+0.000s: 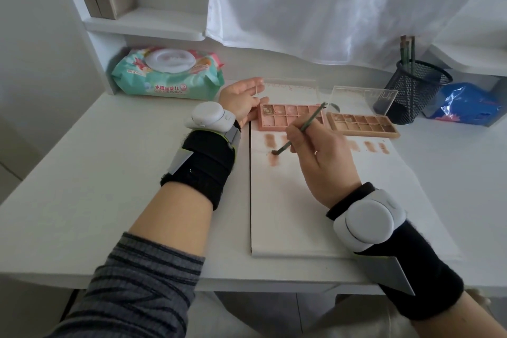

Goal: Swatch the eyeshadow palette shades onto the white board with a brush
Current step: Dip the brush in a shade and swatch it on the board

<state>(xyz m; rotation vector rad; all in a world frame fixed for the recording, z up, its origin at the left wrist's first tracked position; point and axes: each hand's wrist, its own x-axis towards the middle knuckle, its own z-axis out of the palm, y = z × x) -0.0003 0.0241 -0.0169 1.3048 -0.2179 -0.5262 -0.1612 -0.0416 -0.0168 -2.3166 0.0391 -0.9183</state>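
Head view: right hand pinches brush, tip on white board.

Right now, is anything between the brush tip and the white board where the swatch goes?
Nothing visible. The brush, pinched in the right hand, has its tip at the white board on a fresh swatch. The left hand rests at the pink palette.

Matt white board lying on a smooth, matt white tabletop. 2 palettes, pink and tan, with clear glossy plastic lids. Black wire-mesh metal pot. Glossy plastic wipes pack. Sheer white cloth curtain. Crinkled, shiny blue plastic bag. Black fabric wrist straps.
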